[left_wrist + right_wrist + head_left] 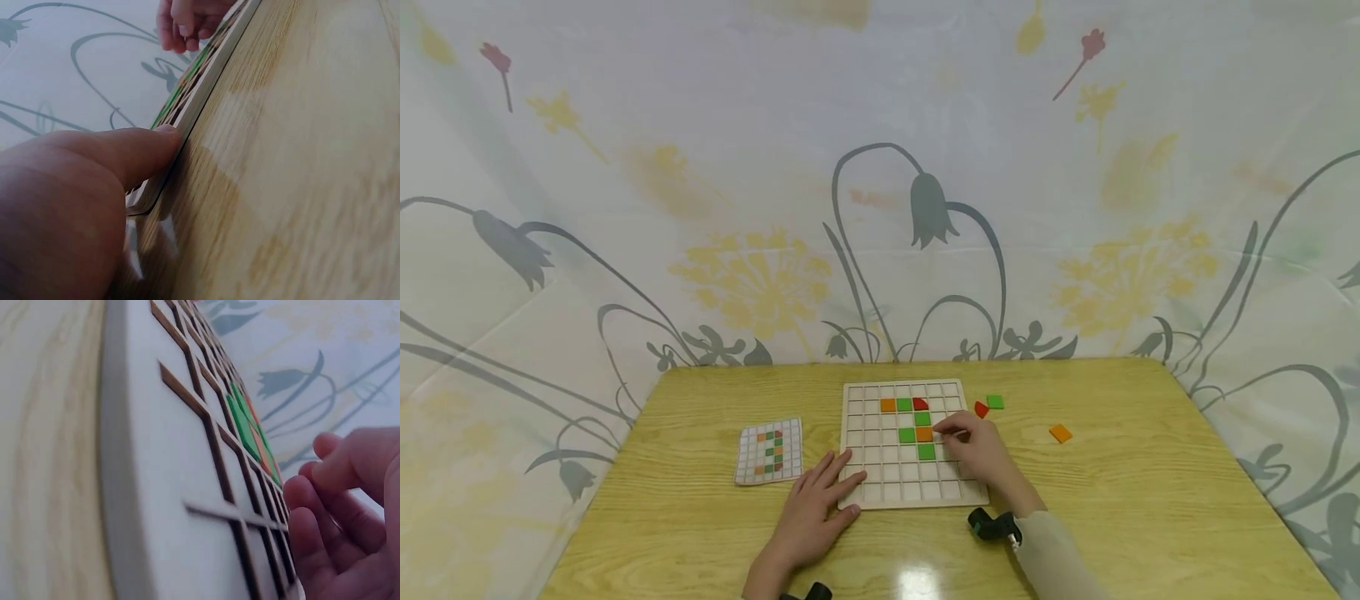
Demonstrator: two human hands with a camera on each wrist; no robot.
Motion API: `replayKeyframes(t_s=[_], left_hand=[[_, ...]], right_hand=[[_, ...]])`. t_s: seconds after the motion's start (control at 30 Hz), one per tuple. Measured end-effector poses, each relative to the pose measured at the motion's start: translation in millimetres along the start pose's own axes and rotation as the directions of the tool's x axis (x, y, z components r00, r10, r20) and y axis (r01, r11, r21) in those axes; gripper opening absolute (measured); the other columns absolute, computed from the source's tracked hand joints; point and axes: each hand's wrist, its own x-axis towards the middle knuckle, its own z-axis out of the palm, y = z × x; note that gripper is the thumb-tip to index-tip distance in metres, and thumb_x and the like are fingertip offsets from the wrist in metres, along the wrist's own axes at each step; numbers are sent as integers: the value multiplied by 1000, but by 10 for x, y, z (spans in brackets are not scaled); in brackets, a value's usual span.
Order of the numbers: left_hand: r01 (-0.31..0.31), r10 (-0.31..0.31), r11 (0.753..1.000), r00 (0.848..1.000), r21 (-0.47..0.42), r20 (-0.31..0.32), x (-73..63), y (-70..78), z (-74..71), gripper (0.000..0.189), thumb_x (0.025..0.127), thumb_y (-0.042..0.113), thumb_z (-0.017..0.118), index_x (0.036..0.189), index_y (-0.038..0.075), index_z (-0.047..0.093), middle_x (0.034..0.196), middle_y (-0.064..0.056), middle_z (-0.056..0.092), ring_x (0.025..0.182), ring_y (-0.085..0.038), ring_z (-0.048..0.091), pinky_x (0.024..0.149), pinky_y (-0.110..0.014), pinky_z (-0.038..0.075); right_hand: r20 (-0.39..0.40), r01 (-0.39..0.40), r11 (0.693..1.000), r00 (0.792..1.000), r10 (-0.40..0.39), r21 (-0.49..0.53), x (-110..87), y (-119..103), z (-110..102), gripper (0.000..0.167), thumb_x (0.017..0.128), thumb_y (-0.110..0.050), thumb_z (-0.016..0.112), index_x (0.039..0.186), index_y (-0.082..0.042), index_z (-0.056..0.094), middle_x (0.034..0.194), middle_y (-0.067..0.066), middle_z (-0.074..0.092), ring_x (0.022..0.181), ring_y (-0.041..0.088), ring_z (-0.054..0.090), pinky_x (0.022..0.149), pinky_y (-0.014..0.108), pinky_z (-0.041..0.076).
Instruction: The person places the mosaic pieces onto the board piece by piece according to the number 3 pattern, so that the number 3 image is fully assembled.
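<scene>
A pale gridded board (880, 492) lies on the table, with red, green and orange tiles set in several of its squares. My left hand (816, 508) rests at the board's lower left corner, fingers spread over its edge; in the left wrist view the thumb (147, 150) lies against the rim. Over the board's right side is my right hand (977, 450), its fingertips beside an orange tile (924, 434). In the right wrist view the right hand's fingers (306, 534) are loosely bent, with no tile visible between them.
To the left lies a card (747, 454) printed with a coloured grid pattern. Right of the board are a loose red piece (981, 409), a green square (996, 402) and an orange square (1061, 433). A flower-patterned cloth (760, 183) hangs behind the table (1150, 517).
</scene>
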Motion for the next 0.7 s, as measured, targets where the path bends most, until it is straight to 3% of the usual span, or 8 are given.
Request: replayKeyframes(t_s=[0.2,0.4,0.7], left_hand=[[6,-6,1000,1000,0,-2,-4,-2,7,45,100,36,59,142,22,58,161,-2,32,149,-33,22,110,-67,18],[2,-2,1000,1000,7,-8,2,-7,15,45,100,36,58,143,22,58,161,-2,32,149,-33,22,110,-67,18],[1,0,1000,1000,12,-10,4,-23,20,45,100,38,58,143,24,58,161,-1,32,149,-32,22,110,-66,19]], right_hand=[[-110,-90,995,990,86,-36,6,50,-147,22,91,6,62,104,-6,75,100,7,70,90,22,66,79,36,55],[-192,-126,991,975,114,-49,-1,166,-269,29,90,8,60,116,1,71,107,13,68,98,29,65,84,43,54],[-224,-161,984,964,142,-70,8,295,-340,44,87,8,58,130,3,62,115,19,65,97,32,63,81,41,53]])
